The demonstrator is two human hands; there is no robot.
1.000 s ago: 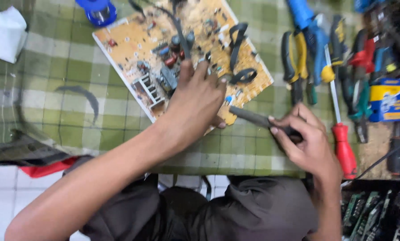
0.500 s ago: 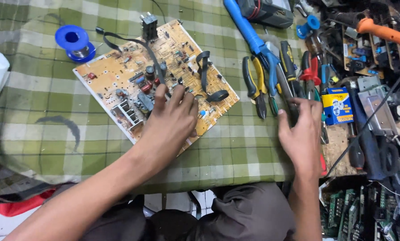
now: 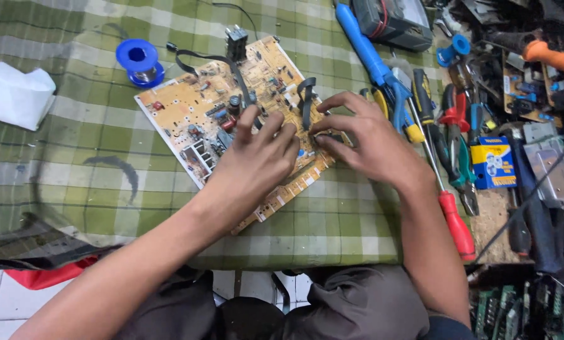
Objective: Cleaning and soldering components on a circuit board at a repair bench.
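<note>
A tan circuit board (image 3: 187,107) with many small components lies tilted on a green checked cloth (image 3: 74,170). My left hand (image 3: 253,164) rests flat on the board's middle, fingers spread over the components. My right hand (image 3: 370,141) is at the board's right edge, its thumb and fingertips closed on a small black part (image 3: 332,137) there. A black ribbon cable (image 3: 206,60) curves over the top of the board. A black strap-like piece (image 3: 306,94) stands just beyond my right fingertips.
A blue solder spool (image 3: 140,62) sits left of the board and a white crumpled cloth (image 3: 14,94) at far left. To the right lie a long blue tool (image 3: 363,44), pliers (image 3: 458,119), a red-handled screwdriver (image 3: 455,220) and a blue-yellow box (image 3: 492,165).
My right hand put a dark tool down among the tools on the right and came back to the board's right edge. My left hand stayed on the board.
</note>
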